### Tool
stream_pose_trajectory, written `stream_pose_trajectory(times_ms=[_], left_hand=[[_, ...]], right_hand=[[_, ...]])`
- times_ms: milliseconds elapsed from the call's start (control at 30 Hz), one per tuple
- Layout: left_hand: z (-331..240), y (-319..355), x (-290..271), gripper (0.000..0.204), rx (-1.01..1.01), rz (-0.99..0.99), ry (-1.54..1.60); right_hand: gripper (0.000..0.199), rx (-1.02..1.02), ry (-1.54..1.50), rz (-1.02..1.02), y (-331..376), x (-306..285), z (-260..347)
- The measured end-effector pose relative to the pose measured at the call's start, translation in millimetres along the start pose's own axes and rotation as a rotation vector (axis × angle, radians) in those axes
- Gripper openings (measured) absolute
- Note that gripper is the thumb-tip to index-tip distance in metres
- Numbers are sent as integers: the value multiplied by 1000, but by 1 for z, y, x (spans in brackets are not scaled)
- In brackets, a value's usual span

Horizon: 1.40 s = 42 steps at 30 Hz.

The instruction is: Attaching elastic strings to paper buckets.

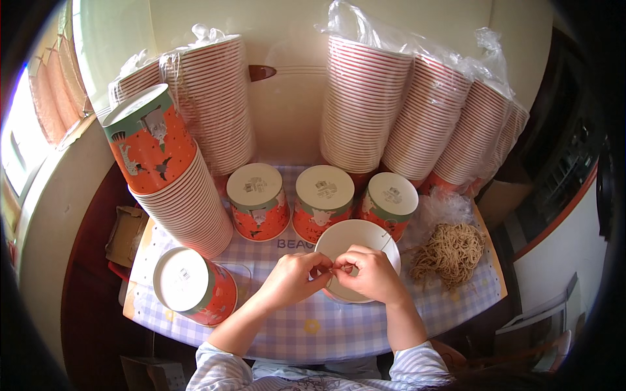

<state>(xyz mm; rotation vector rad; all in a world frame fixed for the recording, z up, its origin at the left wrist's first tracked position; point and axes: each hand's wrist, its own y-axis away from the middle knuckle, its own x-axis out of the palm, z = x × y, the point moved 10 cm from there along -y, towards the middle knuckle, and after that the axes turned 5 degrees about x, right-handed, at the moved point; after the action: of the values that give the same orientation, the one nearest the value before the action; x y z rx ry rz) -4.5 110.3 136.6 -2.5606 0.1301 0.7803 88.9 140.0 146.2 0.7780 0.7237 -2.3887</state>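
Observation:
An orange paper bucket (370, 237) stands mouth up before me, its white inside showing. My left hand (301, 276) and my right hand (369, 274) meet over its near-left rim. Both hands are closed, thumbs and fingertips pinched together almost touching. What they pinch is too small to make out. A thin bent wire or cord (391, 228) shows at the bucket's far-right rim. Right of the bucket lies a tangled heap of tan cords (450, 253). Behind it, three upturned orange and green paper buckets, the left one (257, 199), the middle one (324, 202) and the right one (391, 199), stand in a row.
Another upturned bucket (195, 287) sits at the near left. A tall nested stack (179, 202) leans behind it. Plastic-wrapped bucket stacks stand at the back left (212, 98) and back right (365, 104). A checked cloth (280, 332) covers the table.

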Motion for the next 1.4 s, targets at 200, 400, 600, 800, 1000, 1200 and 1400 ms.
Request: stream_pose_trajectory(times_ms=[200,400,600,800,1000,1200,1400], left_hand=[[30,2,12,13,-227,99,193],[48,6,31,13,-346,199,581],[49,5,34,12,-305,190,665],[52,5,34,11,-278,184,714],[54,6,35,9,-374,252,730],[54,7,35,8,-376,260,743],[57,6,36,8,-384,252,745]], right_hand=[[7,20,-41,17,0,-1,0],[8,33,-88,46,-1,3,-6],[8,35,-126,66,-2,6,-7],[10,-57,-93,121,-4,-1,0],[19,-303,-35,212,3,4,12],[16,-329,-88,237,4,8,18],[19,-349,-26,214,2,7,18]])
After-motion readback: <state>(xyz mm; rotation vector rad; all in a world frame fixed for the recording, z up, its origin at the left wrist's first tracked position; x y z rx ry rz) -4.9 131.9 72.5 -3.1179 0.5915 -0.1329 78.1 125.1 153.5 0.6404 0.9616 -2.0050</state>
